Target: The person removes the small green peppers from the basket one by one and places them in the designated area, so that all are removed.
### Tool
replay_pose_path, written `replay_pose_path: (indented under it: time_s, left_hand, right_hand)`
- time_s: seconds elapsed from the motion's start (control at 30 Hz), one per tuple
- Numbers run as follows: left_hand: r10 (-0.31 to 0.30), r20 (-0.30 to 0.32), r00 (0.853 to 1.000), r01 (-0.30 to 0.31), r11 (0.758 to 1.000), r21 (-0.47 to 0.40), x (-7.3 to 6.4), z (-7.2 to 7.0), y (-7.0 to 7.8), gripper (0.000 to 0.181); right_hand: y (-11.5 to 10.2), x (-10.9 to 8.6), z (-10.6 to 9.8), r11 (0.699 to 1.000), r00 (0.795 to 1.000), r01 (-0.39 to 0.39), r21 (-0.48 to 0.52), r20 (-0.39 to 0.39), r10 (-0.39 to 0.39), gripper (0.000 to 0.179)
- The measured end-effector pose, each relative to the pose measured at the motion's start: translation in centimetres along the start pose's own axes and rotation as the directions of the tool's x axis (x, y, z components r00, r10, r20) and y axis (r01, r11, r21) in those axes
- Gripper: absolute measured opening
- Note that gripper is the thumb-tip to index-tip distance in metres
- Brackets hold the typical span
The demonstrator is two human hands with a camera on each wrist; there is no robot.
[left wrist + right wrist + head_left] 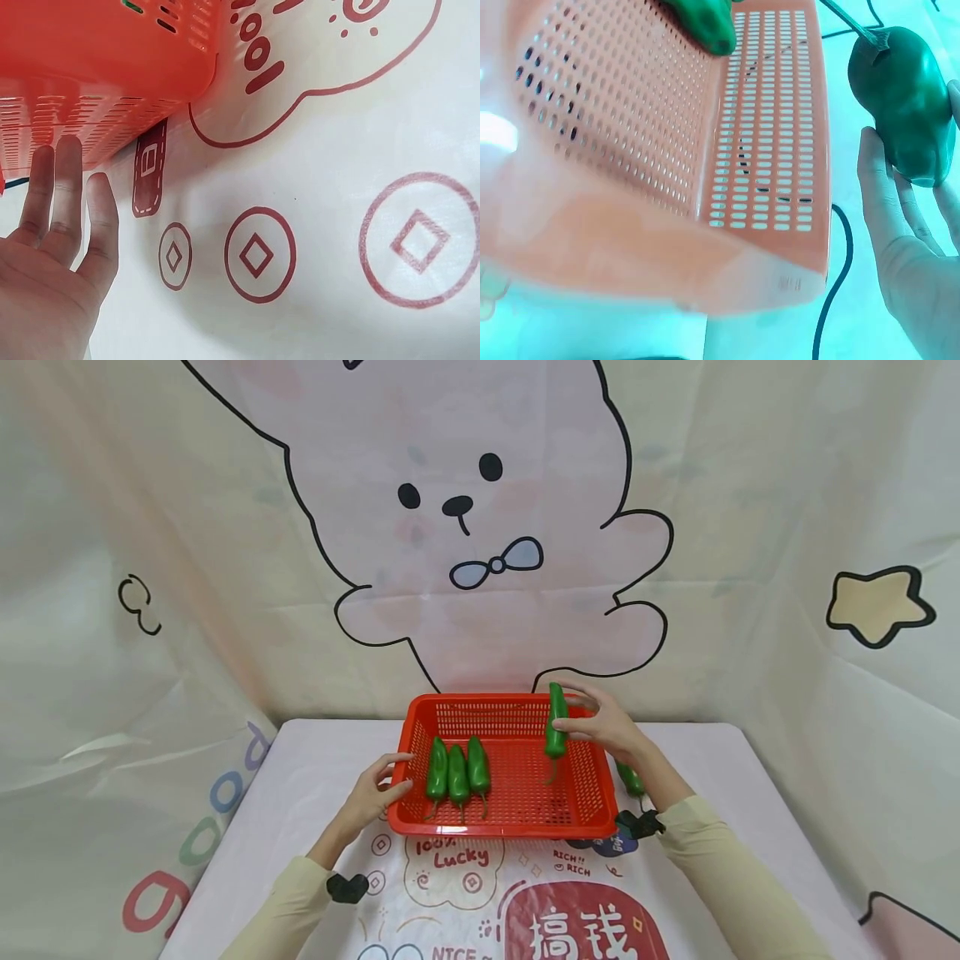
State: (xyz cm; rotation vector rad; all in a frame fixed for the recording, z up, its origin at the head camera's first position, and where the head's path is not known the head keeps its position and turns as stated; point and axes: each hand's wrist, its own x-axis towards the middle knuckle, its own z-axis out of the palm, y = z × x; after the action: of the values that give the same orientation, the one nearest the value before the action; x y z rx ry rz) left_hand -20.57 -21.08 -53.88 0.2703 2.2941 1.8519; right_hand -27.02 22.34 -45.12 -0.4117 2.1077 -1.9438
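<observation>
Three green chili peppers (457, 774) lie side by side, stems toward the person, in the left part of a red plastic basket (502, 831). My right hand (607, 724) holds another green pepper (555, 727) upright between thumb and fingers, at the right part of the basket in the head view. In the right wrist view that pepper (907, 105) hangs stem up from the fingertips. My left hand (371, 793) is at the basket's left side; in the left wrist view its extended fingers (69, 180) are against or very near the perforated wall, and the thumb is not visible there.
One more green pepper (630, 779) lies on the table right of the basket, partly hidden by the right forearm. A printed white cloth (450, 927) covers the table. Behind stands a curtain (720, 610) with a cartoon animal. A dark cord (844, 262) shows beside the basket.
</observation>
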Motion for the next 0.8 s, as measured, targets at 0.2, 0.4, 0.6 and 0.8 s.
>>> replay_pose_path:
  time_s: [0.2,0.4,0.6,0.8]
  left_hand:
    - [-0.003,-0.003,1.0,0.003,1.0,0.012,0.0,0.0,-0.1,0.048]
    - [-0.002,-0.001,1.0,0.002,1.0,0.008,-0.1,0.1,-0.1,0.048]
    - [-0.002,-0.008,1.0,0.002,1.0,0.014,-0.1,0.1,-0.2,0.048]
    - [0.01,-0.008,1.0,-0.01,1.0,0.008,-0.1,0.0,-0.2,0.049]
  right_hand:
    - [0.6,-1.3,-1.7,0.999,1.0,0.019,0.031,-0.011,-0.019,0.074]
    - [0.9,-3.0,-3.9,0.999,0.998,0.021,-0.04,-0.066,-0.024,0.072]
    - [1.1,-4.6,-5.9,0.994,0.991,-0.019,-0.103,-0.137,0.004,0.07]
    - [1.7,-5.9,-7.4,0.989,0.984,-0.006,-0.148,-0.178,-0.021,0.063]
